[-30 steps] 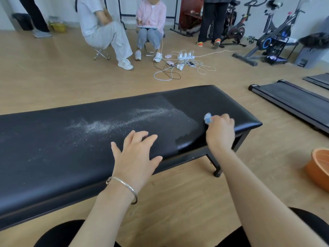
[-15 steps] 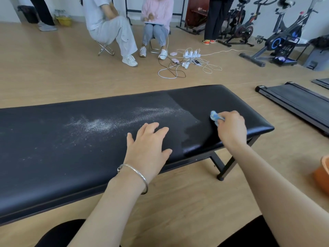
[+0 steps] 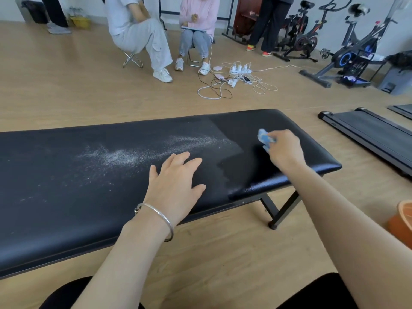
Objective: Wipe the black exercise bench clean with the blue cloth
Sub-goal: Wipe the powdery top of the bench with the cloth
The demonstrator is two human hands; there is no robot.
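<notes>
The black exercise bench (image 3: 66,197) runs across the view from the left edge, which cuts its left end off, to its rounded right end. White powder (image 3: 124,156) lies scattered over its middle, thickest in a streak toward the far side; right of that streak the padding is darker and clean. The left hand (image 3: 176,186) lies flat on the near part of the top, fingers spread wide and holding nothing, just right of the thick powder, with a silver bracelet (image 3: 156,219) on the wrist. To its right, the right hand (image 3: 284,150) is closed around the bunched blue cloth (image 3: 265,138), pressing it on the clean part near the bench's right end; most of the cloth is hidden in the fist and its edge is blurred. Below the right end, the black metal legs (image 3: 278,210) stand on the wooden floor (image 3: 66,90). Beyond the bench, two people sit on folding stools, with a tangle of chargers and cables (image 3: 236,79) on the floor beside them, exercise bikes (image 3: 347,54) farther right, a treadmill deck (image 3: 367,134) at the right, and an orange basin (image 3: 401,224) cut off by the right edge. Compared with half a second ago, the right hand and cloth sit a little farther from the near edge, while the left hand has stayed flat in place.
</notes>
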